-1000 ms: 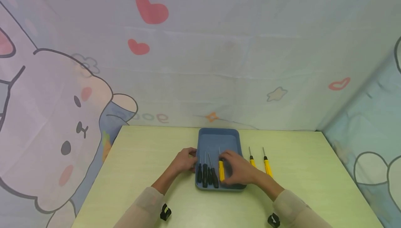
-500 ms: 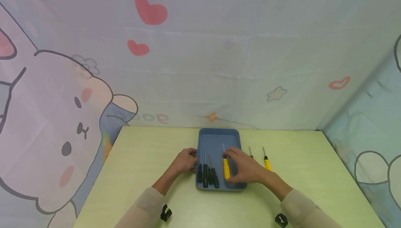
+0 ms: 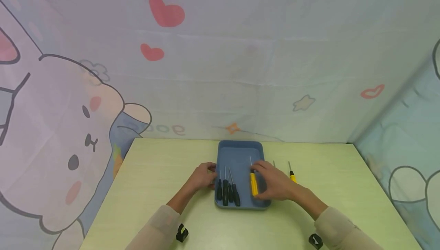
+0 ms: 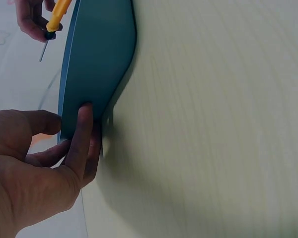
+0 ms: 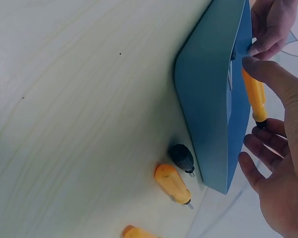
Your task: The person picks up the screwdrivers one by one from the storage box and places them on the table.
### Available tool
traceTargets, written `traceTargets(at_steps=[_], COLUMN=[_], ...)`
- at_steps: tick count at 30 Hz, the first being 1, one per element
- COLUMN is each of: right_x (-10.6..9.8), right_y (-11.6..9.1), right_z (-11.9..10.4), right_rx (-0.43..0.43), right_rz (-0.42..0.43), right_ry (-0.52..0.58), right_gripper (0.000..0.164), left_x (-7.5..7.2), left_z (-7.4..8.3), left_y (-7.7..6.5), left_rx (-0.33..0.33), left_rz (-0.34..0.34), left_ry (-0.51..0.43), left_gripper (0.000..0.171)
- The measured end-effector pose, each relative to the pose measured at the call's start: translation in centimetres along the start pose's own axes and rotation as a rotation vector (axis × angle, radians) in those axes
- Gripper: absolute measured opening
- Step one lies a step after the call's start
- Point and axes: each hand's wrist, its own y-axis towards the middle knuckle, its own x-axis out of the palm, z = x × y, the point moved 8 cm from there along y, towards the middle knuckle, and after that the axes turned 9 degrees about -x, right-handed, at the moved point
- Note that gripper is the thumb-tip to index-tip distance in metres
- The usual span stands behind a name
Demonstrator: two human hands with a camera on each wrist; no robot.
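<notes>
My right hand (image 3: 276,181) pinches a yellow-handled screwdriver (image 3: 254,185) between thumb and fingertips, over the right half of a blue tray (image 3: 240,154). Its thin shaft points toward the back of the tray. In the right wrist view the yellow handle (image 5: 255,91) spans from the thumb to the fingers. My left hand (image 3: 202,176) holds the tray's left side; in the left wrist view its thumb touches the rim and its other fingers lie along the outer wall (image 4: 97,59). Several black-handled screwdrivers (image 3: 225,192) lie side by side in the tray's left half, shafts toward the back.
On the table right of the tray lies another yellow-handled screwdriver (image 3: 293,177), partly behind my right arm. The right wrist view shows a black-handled tool (image 5: 182,157) and a yellow-handled one (image 5: 172,183) beside the tray. A printed cloth (image 3: 220,70) hangs behind the table.
My right hand has shifted right across the tray with the yellow-handled screwdriver, away from the black-handled ones. It now covers more of the screwdrivers on the table. The left hand stays at the tray.
</notes>
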Motion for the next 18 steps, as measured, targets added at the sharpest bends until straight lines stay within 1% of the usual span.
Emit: traceTargets(at_steps=[7,13,18], right_x=[-0.6,-1.3,-1.6], right_y=[-0.5,-0.9,-1.3], right_z=[0.0,0.2,0.4], right_rx=[-0.006,-0.004,-0.002], right_rz=[0.0,0.007,0.005], right_ry=[-0.015,-0.024,-0.029], right_gripper=[0.091,0.092,0.092], left_x=[-0.1,-0.1,-0.2], left_z=[0.1,-0.2,-0.1], left_y=[0.1,0.3,0.3], left_rx=[0.006,-0.001,0.017], left_rz=[0.022,0.021,0.045], left_ry=[0.044,0.023,0.066], left_gripper=[0.044,0.045,0.045])
